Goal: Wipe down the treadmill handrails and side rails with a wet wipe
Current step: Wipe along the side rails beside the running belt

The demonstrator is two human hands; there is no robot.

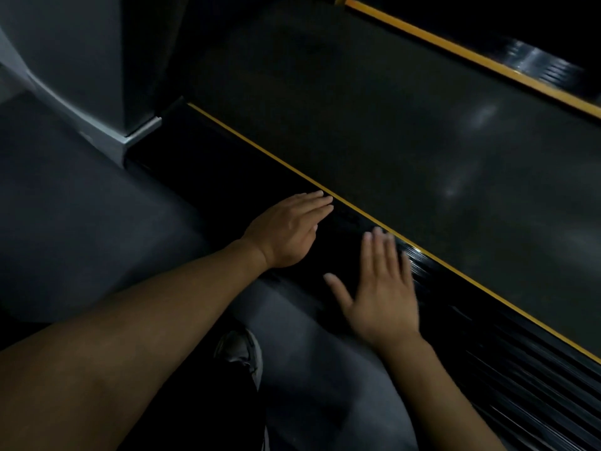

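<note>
Dim light, view down onto near side rail point(260, 177) of treadmill: black, ribbed, running from 10 o'clock to 4 o'clock, edged on belt side by thin yellow strip point(455, 266). Running belt point(374, 125) beyond it, toward 1 o'clock; far side rail point(546, 70) with its own yellow edge at 2 o'clock, well apart.

Left hand point(287, 231) near centre, palm down, fingers straight and together, tips reaching yellow strip; flat on rail or just above it (cannot tell which in this light). Nothing visibly gripped. Flat posture likely for pressing or bracing on the rail's broad top.

Right hand point(380, 288) at 5 o'clock from left hand, just beside it, fingers spread wide, thumb out to the left, blurred. Palm facing down over the rail; no object seen in it. Spread, blurred shape fits a sweeping pass along the ribs, though only a judgement.

Wet wipe not made out anywhere: possibly under one palm, possibly absent (dark rail hides nothing pale, so doubtful). No white edge showing around either hand.

Handrails not in view. Grey upright base point(107, 125) meets rail's front end at 10 o'clock. Shoe point(240, 349) on grey floor point(81, 222) at 6 o'clock, beside rail: stance close in, suited to bending over the low rail.

Stage judged: side-rail portion, near rail in hand.
</note>
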